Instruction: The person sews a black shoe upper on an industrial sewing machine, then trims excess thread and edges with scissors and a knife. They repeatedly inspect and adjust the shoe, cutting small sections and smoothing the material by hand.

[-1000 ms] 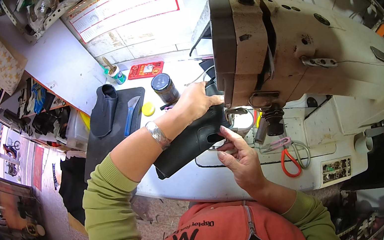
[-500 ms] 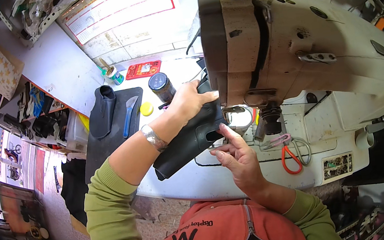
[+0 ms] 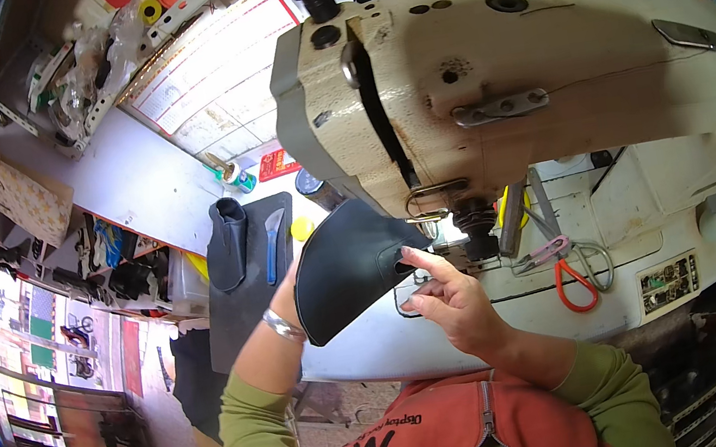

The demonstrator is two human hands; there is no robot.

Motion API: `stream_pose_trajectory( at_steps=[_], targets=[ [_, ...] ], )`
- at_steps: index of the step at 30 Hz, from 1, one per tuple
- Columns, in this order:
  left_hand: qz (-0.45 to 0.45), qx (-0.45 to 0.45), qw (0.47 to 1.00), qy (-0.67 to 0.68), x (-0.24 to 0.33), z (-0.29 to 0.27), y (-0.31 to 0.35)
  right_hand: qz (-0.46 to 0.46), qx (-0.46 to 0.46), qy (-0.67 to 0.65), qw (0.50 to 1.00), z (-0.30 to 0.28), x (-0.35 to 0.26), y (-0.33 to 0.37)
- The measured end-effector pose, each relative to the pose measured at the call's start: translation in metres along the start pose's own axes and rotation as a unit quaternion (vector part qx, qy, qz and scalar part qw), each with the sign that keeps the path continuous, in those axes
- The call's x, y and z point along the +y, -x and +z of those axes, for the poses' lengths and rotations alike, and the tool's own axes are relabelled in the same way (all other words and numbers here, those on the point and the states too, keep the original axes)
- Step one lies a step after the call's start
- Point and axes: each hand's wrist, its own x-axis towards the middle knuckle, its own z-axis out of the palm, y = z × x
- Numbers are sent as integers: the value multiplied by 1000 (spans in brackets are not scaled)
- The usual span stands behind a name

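Cluttered workshop, white table under a big cream sewing machine. Left hand is gripping a curved black leather piece from behind, holding it up at the needle. Looks light, floppy-ish but holding its shape, best pinched at the edges. Right hand is resting loose just beside it, index finger touching the edge.

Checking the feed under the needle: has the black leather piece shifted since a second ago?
Yes. The black leather piece has tilted up, its left end raised, measured against the sewing machine head.
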Motion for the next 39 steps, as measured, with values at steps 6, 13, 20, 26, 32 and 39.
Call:
stream_pose_trajectory(
  at_steps=[6,13,20,26,32,39],
  targets=[
    [-55,81,995,-15,43,-16,-22,-124,49,193,972,-5,4,-3],
    [-70,81,994,-30,38,-1,-25,-357,142,594,706,-17,-3,-17],
    [-56,99,993,-39,34,4,-19,-410,158,561,702,-24,1,-26],
    [-28,133,989,-56,26,9,-16,-414,172,541,712,-19,-6,-27],
    [-42,141,988,-52,34,2,-17,-409,152,583,685,-28,-3,-25],
    [-40,158,985,-52,38,-2,-20,-420,174,537,711,-25,-3,-33]
  ],
)
